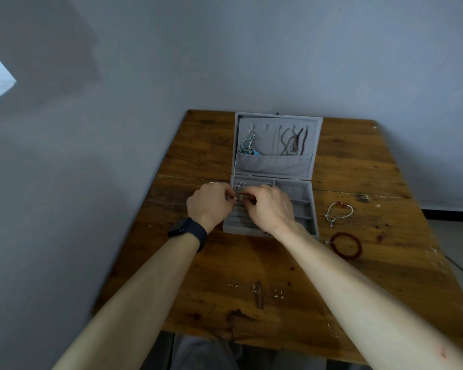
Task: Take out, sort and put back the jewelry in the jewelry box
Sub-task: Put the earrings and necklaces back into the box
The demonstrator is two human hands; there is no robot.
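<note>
Between fingertips over jewelry box [313, 214]: left hand [210, 202], right hand [271, 206] pinch silver piece [238, 199].
Axis unreadable; lid [278, 166] open beyond fingers.

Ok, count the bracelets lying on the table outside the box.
2: a white cord bracelet right of the jewelry box, and a red bead bracelet just nearer the person. Others may be hidden.

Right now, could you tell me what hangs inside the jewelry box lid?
A silver chain piece at left, brown bead strands at right; the lid pocket covers their lower ends.
</note>
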